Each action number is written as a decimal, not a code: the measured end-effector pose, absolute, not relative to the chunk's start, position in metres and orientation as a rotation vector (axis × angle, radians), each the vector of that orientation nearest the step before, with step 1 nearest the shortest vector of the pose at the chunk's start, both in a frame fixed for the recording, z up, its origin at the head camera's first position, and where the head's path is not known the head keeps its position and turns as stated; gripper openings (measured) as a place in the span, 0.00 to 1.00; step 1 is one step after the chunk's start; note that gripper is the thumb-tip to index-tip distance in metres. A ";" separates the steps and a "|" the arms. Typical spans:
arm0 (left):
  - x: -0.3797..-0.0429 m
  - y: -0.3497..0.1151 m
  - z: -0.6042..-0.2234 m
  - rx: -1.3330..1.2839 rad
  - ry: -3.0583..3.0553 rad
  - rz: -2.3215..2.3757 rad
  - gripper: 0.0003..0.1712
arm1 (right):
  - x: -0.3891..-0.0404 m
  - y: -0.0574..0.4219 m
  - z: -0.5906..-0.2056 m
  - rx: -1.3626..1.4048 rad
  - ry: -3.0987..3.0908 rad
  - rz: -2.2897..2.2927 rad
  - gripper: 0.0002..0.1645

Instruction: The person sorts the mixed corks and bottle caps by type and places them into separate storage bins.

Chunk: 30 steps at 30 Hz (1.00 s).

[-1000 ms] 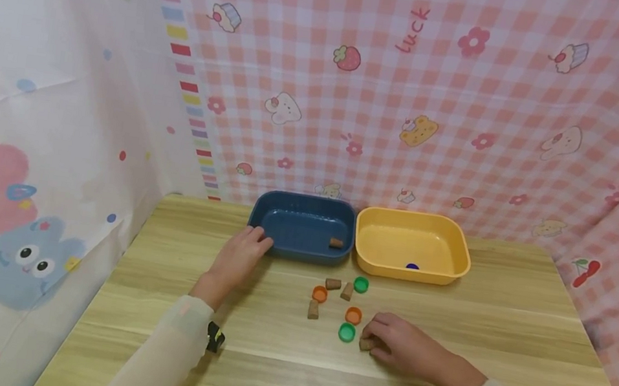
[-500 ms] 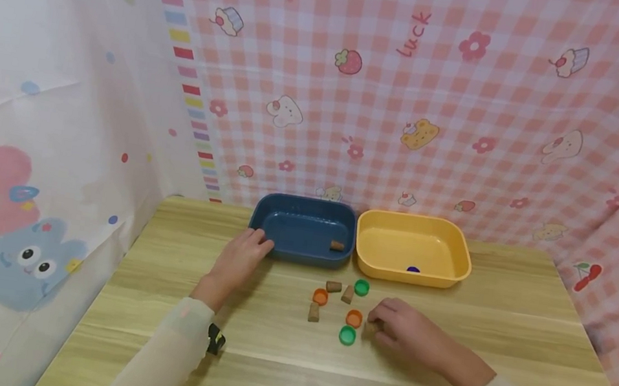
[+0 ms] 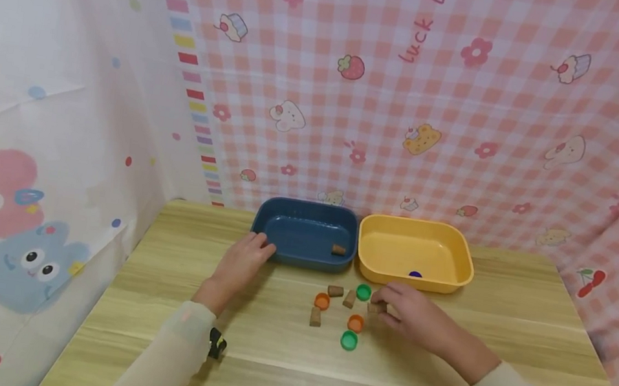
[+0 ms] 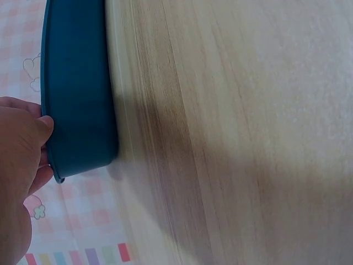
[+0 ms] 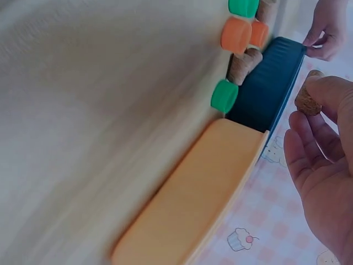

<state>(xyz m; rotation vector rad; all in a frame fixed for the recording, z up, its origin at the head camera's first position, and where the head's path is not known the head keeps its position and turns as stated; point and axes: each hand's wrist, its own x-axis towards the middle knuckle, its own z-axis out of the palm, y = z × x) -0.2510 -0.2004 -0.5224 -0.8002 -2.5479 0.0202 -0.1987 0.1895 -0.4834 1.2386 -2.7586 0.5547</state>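
My left hand grips the near left rim of the dark blue basin, its thumb on the outer wall in the left wrist view. In the blue basin lies one cork. My right hand pinches another cork between thumb and fingers, over the table in front of the yellow basin. Left of that hand lie three more corks, one of them a tapered cork. Among them are two green bottle caps, the nearer a green cap, and two orange ones, such as the orange cap.
Both basins stand side by side at the back of the wooden table. Inside the yellow one, a dark blue round piece shows by the near wall. Behind the table hangs a pink checked cloth, with a white printed cloth at left.
My right hand has lifted its cork off the table and moved it away from me, toward the basins. The left hand keeps its place on the blue basin's rim.
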 end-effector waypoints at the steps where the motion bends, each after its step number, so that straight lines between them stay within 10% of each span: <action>1: -0.251 -0.200 -0.522 -0.801 -2.551 0.023 0.10 | -0.200 0.189 -0.482 1.244 -2.749 0.547 0.16; 30: -0.249 -0.200 -0.520 -0.805 -2.565 -0.011 0.09 | -0.283 0.132 -0.432 1.349 -2.637 0.400 0.11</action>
